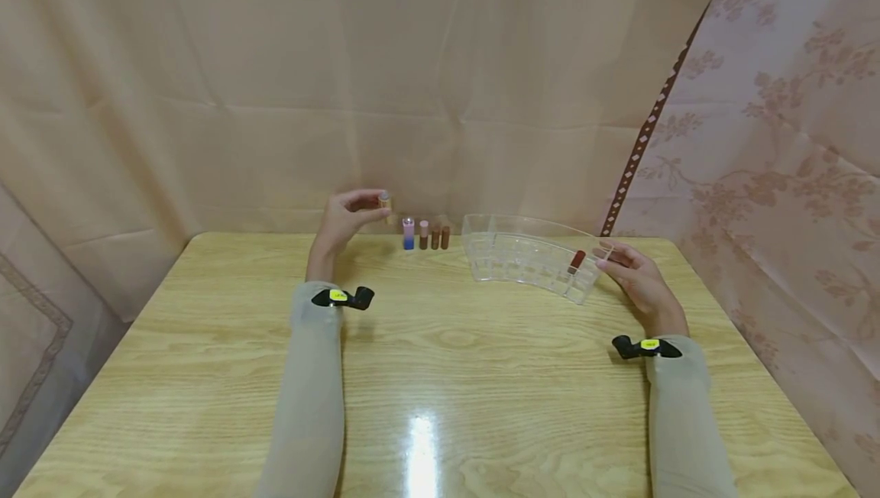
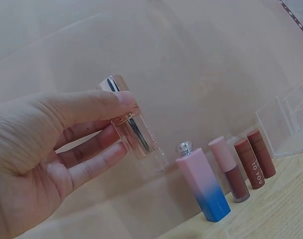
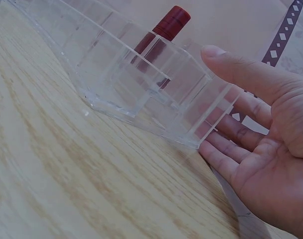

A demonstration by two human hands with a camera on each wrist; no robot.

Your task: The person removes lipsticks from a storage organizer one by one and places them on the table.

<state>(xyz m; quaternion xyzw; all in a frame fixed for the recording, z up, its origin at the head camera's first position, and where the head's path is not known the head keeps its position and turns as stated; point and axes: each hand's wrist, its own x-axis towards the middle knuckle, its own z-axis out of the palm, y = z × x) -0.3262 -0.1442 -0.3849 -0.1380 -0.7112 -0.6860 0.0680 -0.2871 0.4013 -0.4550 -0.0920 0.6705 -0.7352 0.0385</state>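
My left hand (image 1: pixel 339 221) pinches a shiny rose-gold lipstick tube (image 2: pixel 134 124) between thumb and fingers, raised above the table's back edge. The tube tilts, and its lower end looks clear. Just right of it stand a pink-and-blue lipstick (image 2: pixel 203 184), a pink-capped lip gloss tube (image 2: pixel 231 172) and two brown-red lipsticks (image 2: pixel 251 167). My right hand (image 1: pixel 635 280) holds the right end of a clear curved lipstick organizer (image 1: pixel 519 278), thumb at its upper edge and fingers along the end wall. One dark red lipstick (image 3: pixel 172 24) leans in a compartment near that end.
The wood-grain table (image 1: pixel 481 376) ends at a beige curtain (image 1: pixel 412 85) behind the row of lipsticks. A pink floral cloth (image 1: pixel 777 139) hangs at the right. Each sleeve carries a black wrist camera mount (image 1: pixel 344 297).
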